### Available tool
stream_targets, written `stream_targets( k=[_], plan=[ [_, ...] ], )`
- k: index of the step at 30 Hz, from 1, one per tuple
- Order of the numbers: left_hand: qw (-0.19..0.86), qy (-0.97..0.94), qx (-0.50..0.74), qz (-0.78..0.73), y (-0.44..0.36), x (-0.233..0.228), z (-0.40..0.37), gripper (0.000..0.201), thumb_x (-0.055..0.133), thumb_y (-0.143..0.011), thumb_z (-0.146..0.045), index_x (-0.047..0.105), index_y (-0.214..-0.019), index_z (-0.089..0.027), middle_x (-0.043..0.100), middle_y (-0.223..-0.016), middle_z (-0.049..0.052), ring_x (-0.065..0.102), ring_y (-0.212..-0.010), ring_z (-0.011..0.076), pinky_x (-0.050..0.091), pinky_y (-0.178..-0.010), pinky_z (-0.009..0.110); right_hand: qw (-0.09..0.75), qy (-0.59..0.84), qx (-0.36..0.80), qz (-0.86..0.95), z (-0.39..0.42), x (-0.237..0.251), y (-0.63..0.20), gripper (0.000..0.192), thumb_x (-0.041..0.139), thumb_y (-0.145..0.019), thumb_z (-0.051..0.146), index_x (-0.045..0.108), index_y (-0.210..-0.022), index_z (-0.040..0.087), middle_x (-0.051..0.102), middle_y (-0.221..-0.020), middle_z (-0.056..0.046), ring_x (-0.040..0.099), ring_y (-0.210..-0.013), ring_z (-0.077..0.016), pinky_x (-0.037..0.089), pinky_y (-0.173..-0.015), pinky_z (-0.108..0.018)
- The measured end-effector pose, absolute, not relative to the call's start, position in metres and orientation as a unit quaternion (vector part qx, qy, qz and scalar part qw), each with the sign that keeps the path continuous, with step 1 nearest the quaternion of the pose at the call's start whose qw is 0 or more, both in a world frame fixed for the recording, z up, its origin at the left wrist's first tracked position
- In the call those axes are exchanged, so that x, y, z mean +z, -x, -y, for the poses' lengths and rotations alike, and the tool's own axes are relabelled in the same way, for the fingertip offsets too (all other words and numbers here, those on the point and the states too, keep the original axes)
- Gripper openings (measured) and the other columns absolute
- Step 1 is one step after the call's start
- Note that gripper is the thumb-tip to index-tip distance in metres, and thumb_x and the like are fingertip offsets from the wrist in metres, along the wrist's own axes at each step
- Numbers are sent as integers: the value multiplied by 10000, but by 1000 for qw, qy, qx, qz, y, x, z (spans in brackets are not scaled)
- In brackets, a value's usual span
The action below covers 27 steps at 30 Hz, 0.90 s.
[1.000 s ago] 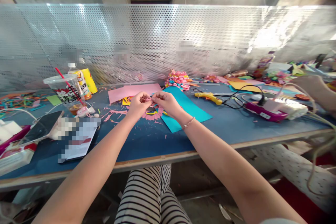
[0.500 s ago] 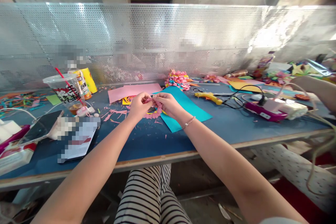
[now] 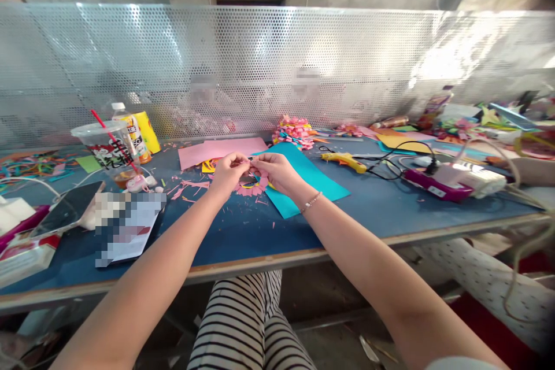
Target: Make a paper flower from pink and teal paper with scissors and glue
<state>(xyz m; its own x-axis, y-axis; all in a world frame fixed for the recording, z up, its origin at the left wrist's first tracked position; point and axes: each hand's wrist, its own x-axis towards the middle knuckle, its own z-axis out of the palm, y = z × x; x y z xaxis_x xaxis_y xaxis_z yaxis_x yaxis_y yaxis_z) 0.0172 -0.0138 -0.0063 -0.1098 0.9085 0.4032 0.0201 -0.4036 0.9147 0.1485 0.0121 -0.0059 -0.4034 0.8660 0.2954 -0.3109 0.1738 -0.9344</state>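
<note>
Sitting far left on the desk is a plastic cup with a red straw. In the middle, the left hand and right hand meet, fingers pinched shut on a pink paper flower held just above a teal paper sheet. Pulling too hard could tear the thin petals. A yellow glue gun lies further right.
</note>
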Motion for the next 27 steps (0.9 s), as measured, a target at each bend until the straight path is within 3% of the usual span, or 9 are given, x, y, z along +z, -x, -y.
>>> stream_targets(
  k=[7, 11, 22, 27],
  plan=[
    [516, -479, 603, -375, -11, -6, 9, 182, 655, -590, -276, 516, -590, -159, 481, -469, -37, 492, -425, 101, 415, -469, 242, 492, 264, 495, 666, -18, -10, -148, 219, 710, -613, 326, 584, -633, 148, 597, -590, 13, 586, -578, -102, 482, -620, -234],
    [552, -475, 567, -385, -6, -7, 7, 173, 678, -563, -244, 539, -584, -143, 476, -448, -32, 507, -430, 104, 449, -499, 255, 473, 278, 471, 691, -14, -7, -149, 194, 692, -636, 316, 588, -642, 152, 607, -574, 10, 589, -564, -108, 478, -585, -229],
    [527, -486, 574, -395, -7, -5, 11, 155, 686, -536, -186, 569, -623, -135, 540, -474, -17, 531, -461, 106, 455, -529, 254, 479, 284, 486, 673, -16, -10, -149, 177, 683, -653, 309, 599, -650, 153, 641, -604, -8, 618, -586, -122, 508, -617, -248],
    [438, -553, 572, -420, -7, -5, 11, 134, 680, -594, -226, 581, -603, -137, 511, -479, -35, 452, -443, 66, 399, -513, 221, 489, 279, 509, 651, -16, -11, -148, 207, 683, -653, 341, 609, -660, 147, 653, -645, -32, 624, -619, -132, 513, -656, -266]
  ],
)
